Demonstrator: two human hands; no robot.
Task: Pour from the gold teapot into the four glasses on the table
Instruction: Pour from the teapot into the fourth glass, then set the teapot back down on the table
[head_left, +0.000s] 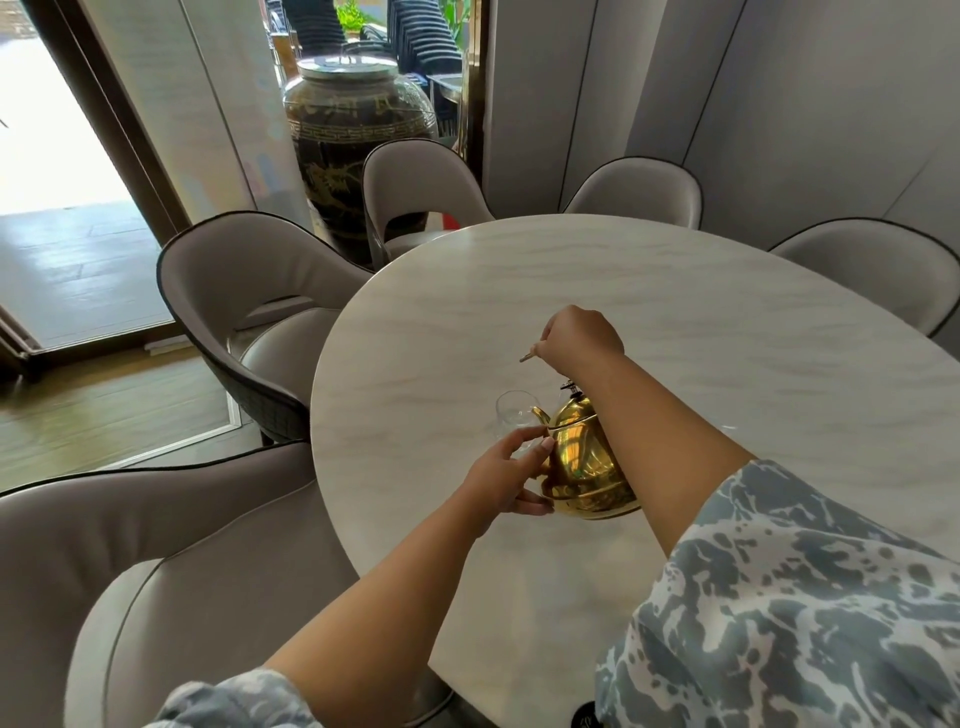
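Observation:
The gold teapot (584, 467) hangs tilted above the table, its spout pointing left over a clear glass (511, 415). My right hand (579, 335) is closed around the teapot's raised handle from above. My left hand (511, 475) rests against the teapot's left side and base, fingers spread on the metal, supporting it. The glass stands on the marble table (675, 322) just beyond my left fingers. Any other glasses are hidden or too faint to tell; a faint glint shows right of my forearm.
Several grey upholstered chairs ring the round table, one (244, 291) at left and one (156, 571) close at bottom left. A large dark ceramic jar (353, 135) stands behind the far chairs. A doorway opens at far left.

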